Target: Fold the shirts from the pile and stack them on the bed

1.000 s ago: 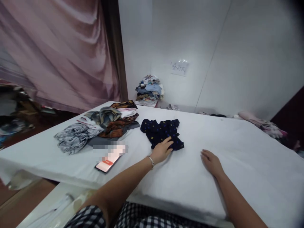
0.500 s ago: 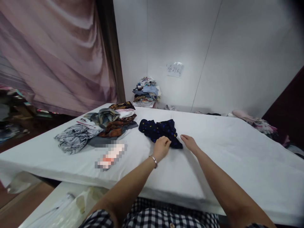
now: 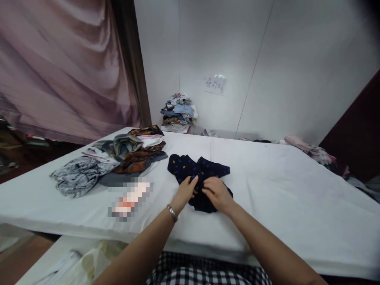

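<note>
We grasp the navy garment (image 3: 198,174) with both hands (image 3: 186,191) (image 3: 217,194), fingers pinching it, on the white desk (image 3: 282,186) near the grey wall (image 3: 267,59).

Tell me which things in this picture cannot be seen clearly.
- Phone-like thing, head view: pixel blur covers it.
- Paper sign on wall: writing too small.
- Dark dotted garment: the part under the left hand and right hand is hidden, so each grip is unclear.
- Corner clothes stack: too far.

Both arms reach forward, left hand (image 3: 186,190) and right hand (image 3: 217,194) side by side, fingers curled, pinching down.
</note>
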`<state>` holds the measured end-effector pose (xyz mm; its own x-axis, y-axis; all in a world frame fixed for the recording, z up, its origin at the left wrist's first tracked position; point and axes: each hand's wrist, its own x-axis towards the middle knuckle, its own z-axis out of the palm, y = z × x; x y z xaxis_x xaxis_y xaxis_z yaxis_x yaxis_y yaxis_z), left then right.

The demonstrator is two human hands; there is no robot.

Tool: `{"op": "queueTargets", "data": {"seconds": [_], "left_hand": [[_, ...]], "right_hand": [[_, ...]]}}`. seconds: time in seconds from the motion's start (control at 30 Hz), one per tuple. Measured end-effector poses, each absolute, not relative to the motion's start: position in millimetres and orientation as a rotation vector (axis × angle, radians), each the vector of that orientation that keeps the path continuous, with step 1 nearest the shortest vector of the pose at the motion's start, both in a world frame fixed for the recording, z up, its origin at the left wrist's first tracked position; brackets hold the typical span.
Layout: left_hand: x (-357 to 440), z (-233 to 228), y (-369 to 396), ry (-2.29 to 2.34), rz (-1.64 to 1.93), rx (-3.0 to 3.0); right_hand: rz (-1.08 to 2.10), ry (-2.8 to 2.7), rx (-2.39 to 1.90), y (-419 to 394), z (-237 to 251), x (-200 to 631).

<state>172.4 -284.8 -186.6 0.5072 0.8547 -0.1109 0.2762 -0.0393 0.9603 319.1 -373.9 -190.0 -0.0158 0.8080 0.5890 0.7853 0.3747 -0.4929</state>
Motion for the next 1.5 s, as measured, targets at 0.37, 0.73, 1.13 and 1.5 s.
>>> {"op": "queueTargets", "data": {"seconds": [0.37,0.73,1.13,1.5], "left_hand": [[160,-180,-302,0.716,0.759,1.636],[144,-170,-308,0.622,0.721,1.604],[156,-103,-290,0.277,0.724,0.938],[165,-96,-246,0.513,0.763,1.371]], "right_hand": [[0.184,-1.551,-1.422,-436,-186,337],[1.098,-1.147,-1.521,-397,-208,373],[1.248,-1.006,-1.352,-400,-185,371],[0.982,-0.881,-0.948,-410,-146,377]]}}
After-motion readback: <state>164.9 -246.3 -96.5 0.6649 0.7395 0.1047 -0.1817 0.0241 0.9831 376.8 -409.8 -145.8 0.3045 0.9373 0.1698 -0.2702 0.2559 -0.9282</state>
